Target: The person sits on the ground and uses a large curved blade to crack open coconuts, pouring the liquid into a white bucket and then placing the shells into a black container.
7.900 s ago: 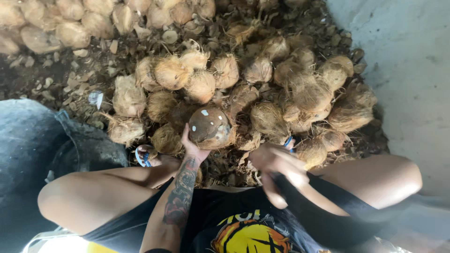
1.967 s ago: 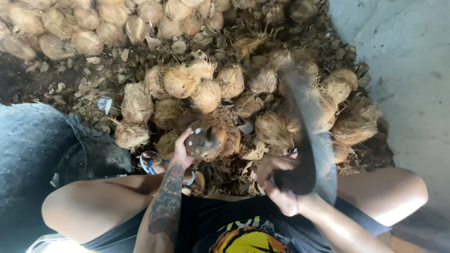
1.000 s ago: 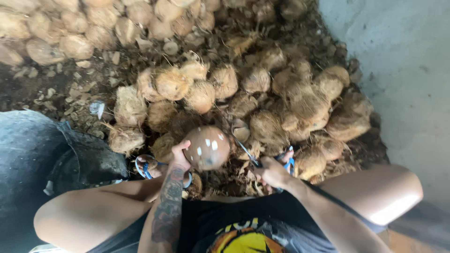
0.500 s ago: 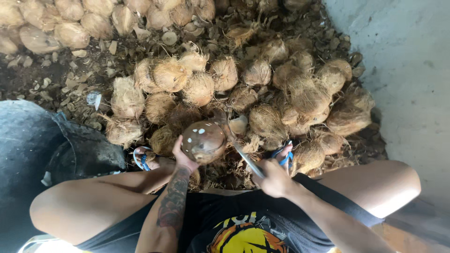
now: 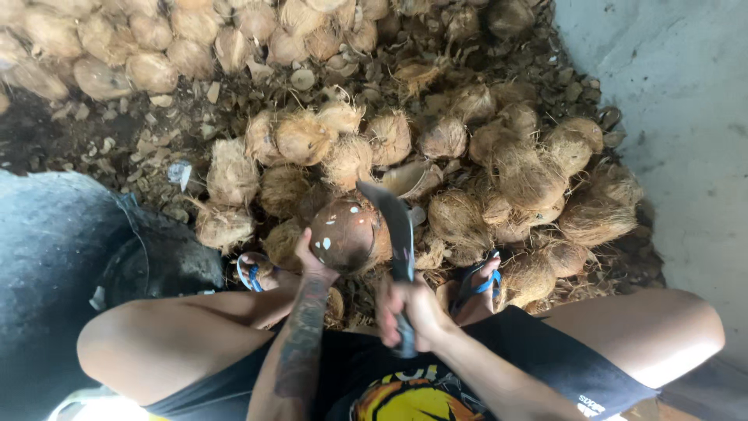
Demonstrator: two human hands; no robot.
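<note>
My left hand (image 5: 312,260) cups a dark brown, mostly peeled coconut (image 5: 343,234) with pale chipped spots, held up in front of my knees. My right hand (image 5: 409,312) grips the handle of a dark curved machete (image 5: 397,226). Its blade points away from me and lies along the right side of the held coconut. A loose pale husk piece (image 5: 405,178) lies just beyond the blade tip.
A heap of fibrous husked coconuts (image 5: 514,168) lies in front of me, with another row (image 5: 156,47) at the top left. Husk scraps cover the ground. A grey sack (image 5: 54,257) is at the left, a concrete wall (image 5: 678,101) at the right. My feet wear blue sandals (image 5: 479,282).
The machete has swung from low on the right to upright against the coconut's right side. My right hand moved left toward the centre. The coconut stays in my left hand.
</note>
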